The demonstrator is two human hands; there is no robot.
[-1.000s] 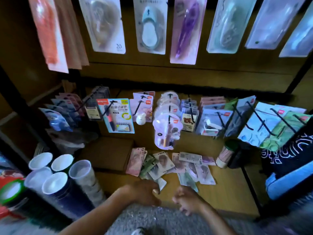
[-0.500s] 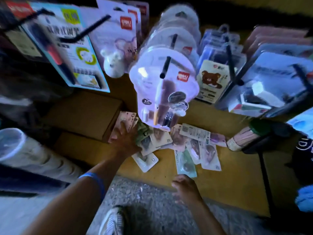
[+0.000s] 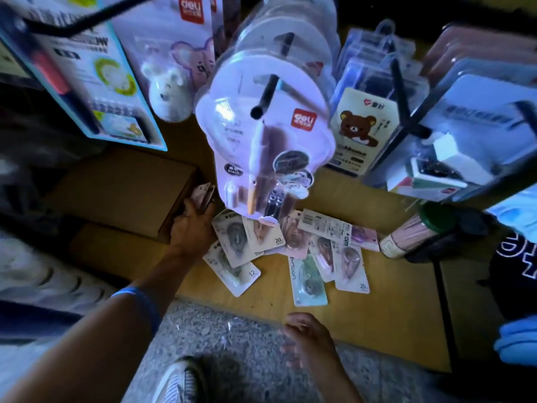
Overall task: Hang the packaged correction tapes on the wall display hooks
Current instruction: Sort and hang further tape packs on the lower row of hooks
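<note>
Several packaged correction tapes (image 3: 290, 251) lie fanned in a loose, overlapping pile on the yellow shelf board (image 3: 377, 286), just below centre from where I watch. My left hand (image 3: 193, 228) reaches in at about 10 o'clock of that pile; its fingers (image 3: 200, 205) are curled round a small stack of pinkish packs (image 3: 205, 191), which stand tilted against the edge of a brown cardboard box (image 3: 125, 193). A blue wristband (image 3: 139, 303) circles that forearm. My right hand (image 3: 308, 341) hangs at 6 o'clock, over the seam between the shelf board and the grey speckled floor (image 3: 232, 338) — its fingers are loosely bent and hold nothing, though blur hides how far apart they sit. A striped shoe (image 3: 180, 379) shows at the bottom edge.

Above the pile, at 12 o'clock, a rounded clear blister pack (image 3: 261, 135) hangs on a black display hook (image 3: 266, 96), with more of the same behind it. At 1 o'clock hangs a card with a brown bear (image 3: 356, 129); at 11 o'clock, a pack with a white mouse figure (image 3: 170, 88), and farther left a blue-edged card (image 3: 96, 82). At 3 o'clock of the pile a bundle of thin sticks (image 3: 406, 237) lies on its side with a green cap, close to the nearest pack — whether it touches, I cannot tell.
</note>
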